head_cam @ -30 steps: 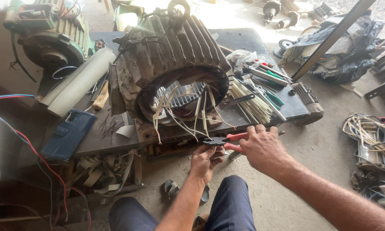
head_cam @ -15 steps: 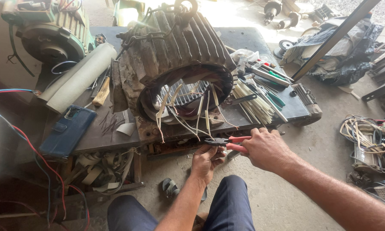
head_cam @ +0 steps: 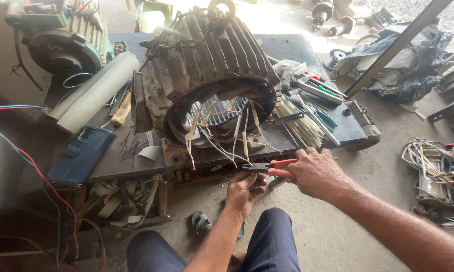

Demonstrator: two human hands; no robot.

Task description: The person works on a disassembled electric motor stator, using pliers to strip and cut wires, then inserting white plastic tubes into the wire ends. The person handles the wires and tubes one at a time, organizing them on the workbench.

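A large finned motor stator (head_cam: 212, 65) lies on a dark workbench (head_cam: 131, 158), its open end facing me. Several pale sleeved wire leads (head_cam: 214, 133) hang out of the opening over the bench edge. My right hand (head_cam: 315, 171) grips red-handled pliers (head_cam: 269, 168), whose black jaws point left just below the bench edge. My left hand (head_cam: 244, 191) is curled under the jaws, pinching the end of a lead there. My knees in dark trousers (head_cam: 267, 242) are below.
On the bench lie a blue phone (head_cam: 80, 153), a pale rolled sheet (head_cam: 98, 90), a green motor (head_cam: 60, 43), a bundle of pale sticks (head_cam: 297, 123) and several hand tools (head_cam: 317, 90). Red and blue cables (head_cam: 30, 161) run left; tangled wires (head_cam: 431, 161) sit right.
Both hands and the pliers stay at the bench edge under the leads, shifting only slightly. The view has tilted a little.
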